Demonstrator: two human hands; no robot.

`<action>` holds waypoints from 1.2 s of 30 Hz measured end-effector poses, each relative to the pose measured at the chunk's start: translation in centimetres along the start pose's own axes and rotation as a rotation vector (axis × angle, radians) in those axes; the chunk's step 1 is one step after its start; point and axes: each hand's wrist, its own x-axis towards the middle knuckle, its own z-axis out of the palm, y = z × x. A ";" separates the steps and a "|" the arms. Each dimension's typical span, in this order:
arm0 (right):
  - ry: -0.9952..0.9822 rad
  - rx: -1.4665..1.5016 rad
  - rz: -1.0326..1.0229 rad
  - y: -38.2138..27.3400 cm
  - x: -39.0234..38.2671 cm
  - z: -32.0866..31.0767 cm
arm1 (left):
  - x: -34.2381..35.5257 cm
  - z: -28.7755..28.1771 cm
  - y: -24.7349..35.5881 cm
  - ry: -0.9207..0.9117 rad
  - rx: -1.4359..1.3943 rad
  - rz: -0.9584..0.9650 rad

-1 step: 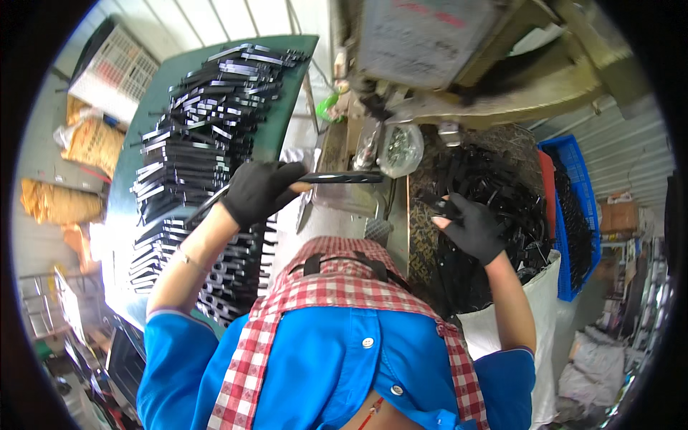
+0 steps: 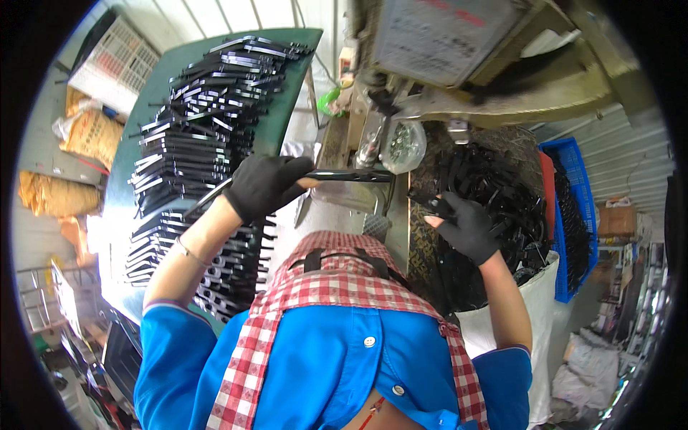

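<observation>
My left hand (image 2: 264,188), in a black glove with bare fingertips, is closed around a long glossy black bar (image 2: 351,175). The bar points right, its far end hanging in the gap between the two work surfaces. My right hand (image 2: 466,228), gloved the same way, pinches a small black part (image 2: 423,198); its exact kind is hard to make out. That hand is over the front left of a heap of loose black parts (image 2: 494,179). Left of and beneath my left arm, many similar black bars (image 2: 190,154) lie in rows.
The rows lie on a green table (image 2: 290,107). A machine (image 2: 516,100) with a written board overhangs the back right. A clear bowl of small metal pieces (image 2: 403,145) stands below it. A blue crate (image 2: 579,215) and a white sack (image 2: 534,322) are at right.
My right hand has shifted slightly left with the small part. My left hand and the bar have moved a little right. Both grips look the same.
</observation>
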 end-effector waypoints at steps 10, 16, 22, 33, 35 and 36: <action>0.025 -0.314 -0.250 -5.0 3.3 -0.2 | -1.2 0.8 -0.4 -0.224 -0.076 -0.014; -0.280 -0.110 -0.100 -5.0 4.9 0.6 | 0.0 0.8 -0.9 -0.200 0.136 0.000; -0.117 -0.313 -0.157 -5.2 5.9 1.5 | 1.2 1.1 -1.6 -0.328 0.144 -0.070; 0.047 -0.556 -0.314 -2.9 9.4 0.4 | 4.8 1.9 -3.8 -0.291 0.022 -0.067; 0.032 -0.482 -0.302 -2.5 10.0 0.3 | 5.4 2.2 -4.6 -0.250 0.004 -0.023; 0.012 -0.419 -0.277 -2.5 10.2 0.2 | 5.8 2.2 -4.8 -0.216 0.003 0.015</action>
